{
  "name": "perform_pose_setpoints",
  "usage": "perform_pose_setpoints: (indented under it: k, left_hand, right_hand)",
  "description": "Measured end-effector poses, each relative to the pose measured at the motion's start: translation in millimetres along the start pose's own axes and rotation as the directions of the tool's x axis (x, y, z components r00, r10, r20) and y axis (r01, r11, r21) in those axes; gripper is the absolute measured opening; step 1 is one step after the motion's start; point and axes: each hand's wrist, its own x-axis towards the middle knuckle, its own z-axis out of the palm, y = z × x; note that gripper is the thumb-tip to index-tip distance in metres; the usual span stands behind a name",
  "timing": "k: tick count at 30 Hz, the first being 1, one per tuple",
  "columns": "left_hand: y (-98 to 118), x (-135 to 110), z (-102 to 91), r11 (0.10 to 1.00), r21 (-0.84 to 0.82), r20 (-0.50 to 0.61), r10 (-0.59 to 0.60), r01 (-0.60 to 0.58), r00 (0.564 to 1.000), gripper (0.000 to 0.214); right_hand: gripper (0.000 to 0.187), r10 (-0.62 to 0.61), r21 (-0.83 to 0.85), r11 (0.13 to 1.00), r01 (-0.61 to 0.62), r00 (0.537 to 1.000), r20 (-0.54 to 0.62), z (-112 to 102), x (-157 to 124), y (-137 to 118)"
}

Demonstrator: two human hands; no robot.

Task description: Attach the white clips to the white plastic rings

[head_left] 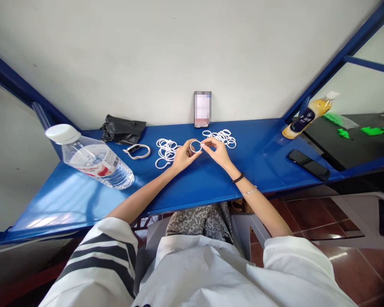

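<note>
Both my hands meet over the middle of the blue table, holding one white plastic ring [192, 150] between them. My left hand [183, 157] has its thumb and fingers around the ring's left side. On the other side, my right hand [218, 152] pinches the ring's right edge with the fingertips. A loose pile of white rings [165, 150] lies just left of my left hand. Behind my right hand lies another group of white rings [225, 137]. Fingers partly cover the held ring, so any small detail at its right edge is hidden.
On the blue table [256, 170], a water bottle [96, 160] stands at left, near a black plastic bag [123, 129] and a pale wristband [137, 151]. A phone [202, 109] leans on the wall. At right are a drink bottle [307, 116] and a dark phone [309, 164].
</note>
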Motion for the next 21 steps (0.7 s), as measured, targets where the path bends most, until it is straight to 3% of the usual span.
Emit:
perform_pose_setpoints:
  k: [21]
  left_hand:
    - [-5,-4,3.7,0.996,0.086,0.072,-0.017,0.011,0.997,0.046]
  right_hand:
    - [0.029,0.174,0.13,0.976,-0.176,0.984,0.021,4,-5,13]
